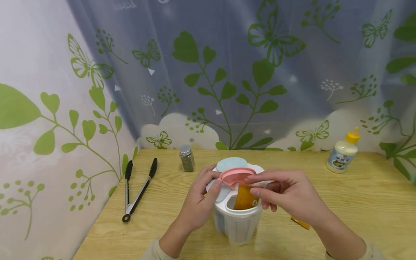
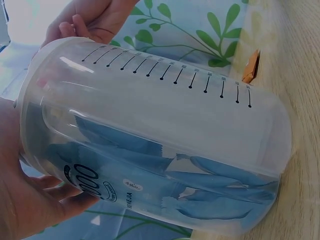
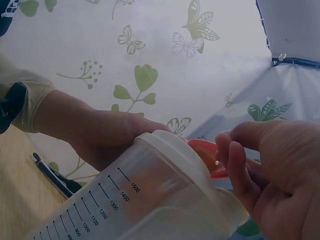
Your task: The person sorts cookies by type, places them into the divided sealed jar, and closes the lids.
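A translucent storage canister (image 1: pixel 242 227) with a white, sectioned lid stands on the table, and its pink flap (image 1: pixel 238 175) is raised. My left hand (image 1: pixel 202 202) holds the lid's left side, thumb on top beside a pale blue flap (image 1: pixel 221 193). An orange sachet (image 1: pixel 245 196) is pinched between the thumb and fingers of my right hand (image 1: pixel 289 193). Its lower part dips into the uncovered front opening. In the left wrist view, blue sachets (image 2: pixel 215 205) lie inside one compartment. An orange patch shows through the wall in the right wrist view.
Black-tipped tongs (image 1: pixel 133 202) lie spread at the left. A small spice jar (image 1: pixel 186 159) stands behind the canister's left side. At the back right is a yellow-capped bottle (image 1: pixel 342 153). Another orange packet (image 1: pixel 300 222) lies on the wooden table (image 1: pixel 107 238) below my right wrist.
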`<state>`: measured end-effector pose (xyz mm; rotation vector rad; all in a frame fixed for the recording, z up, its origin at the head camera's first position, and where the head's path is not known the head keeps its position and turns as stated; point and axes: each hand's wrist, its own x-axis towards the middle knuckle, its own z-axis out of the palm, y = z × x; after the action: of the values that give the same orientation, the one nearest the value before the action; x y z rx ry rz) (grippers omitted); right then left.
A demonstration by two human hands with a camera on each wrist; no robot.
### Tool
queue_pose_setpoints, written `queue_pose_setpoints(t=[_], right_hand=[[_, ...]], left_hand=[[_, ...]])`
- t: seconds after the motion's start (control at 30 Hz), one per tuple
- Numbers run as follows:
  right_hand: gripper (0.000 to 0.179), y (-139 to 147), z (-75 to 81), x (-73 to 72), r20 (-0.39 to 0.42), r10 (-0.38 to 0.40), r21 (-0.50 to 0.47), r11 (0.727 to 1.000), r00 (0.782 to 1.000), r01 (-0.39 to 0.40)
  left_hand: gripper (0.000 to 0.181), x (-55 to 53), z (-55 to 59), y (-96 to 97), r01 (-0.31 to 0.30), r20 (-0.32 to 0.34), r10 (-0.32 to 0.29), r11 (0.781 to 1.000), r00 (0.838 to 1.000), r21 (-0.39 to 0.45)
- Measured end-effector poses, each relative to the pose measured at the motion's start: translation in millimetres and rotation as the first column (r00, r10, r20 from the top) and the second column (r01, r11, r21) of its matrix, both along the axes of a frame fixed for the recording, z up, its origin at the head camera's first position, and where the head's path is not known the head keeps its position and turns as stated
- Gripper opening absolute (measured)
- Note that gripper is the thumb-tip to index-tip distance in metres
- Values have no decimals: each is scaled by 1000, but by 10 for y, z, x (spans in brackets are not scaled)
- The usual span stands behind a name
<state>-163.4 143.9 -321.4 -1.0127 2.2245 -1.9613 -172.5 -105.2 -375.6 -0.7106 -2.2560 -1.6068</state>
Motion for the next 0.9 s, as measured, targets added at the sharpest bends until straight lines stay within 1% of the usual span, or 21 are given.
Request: queue_pose_setpoints(t=[0.13, 0.3, 0.4, 0.57, 0.8, 0.9], right_hand=[[30, 20, 1, -3, 58, 32, 21, 999, 998, -33], [36, 51, -7, -14, 119, 48, 42, 998, 992, -54], [36, 94, -25, -19, 120, 61, 32, 997, 991, -65], [35, 224, -87, -27, 127, 72, -12, 997, 989, -72], [40, 444, -228, -50, 99, 73, -62, 996, 992, -67], [43, 546, -298, -51, 103, 62, -69, 996, 993, -55]], left_hand=[[18, -7, -11, 1, -3, -13, 3, 1000, 1000, 3], [18, -15, -21, 0, -9, -15, 9, 1000, 1000, 7], [18, -16, -18, 2, -5, -27, 5, 1000, 1000, 10], [18, -16, -7, 2, 6, -36, -6, 1000, 999, 14], [18, -23, -19, -3, -5, -33, 5, 1000, 999, 8], [18, -19, -22, -2, -5, -33, 5, 1000, 999, 9]])
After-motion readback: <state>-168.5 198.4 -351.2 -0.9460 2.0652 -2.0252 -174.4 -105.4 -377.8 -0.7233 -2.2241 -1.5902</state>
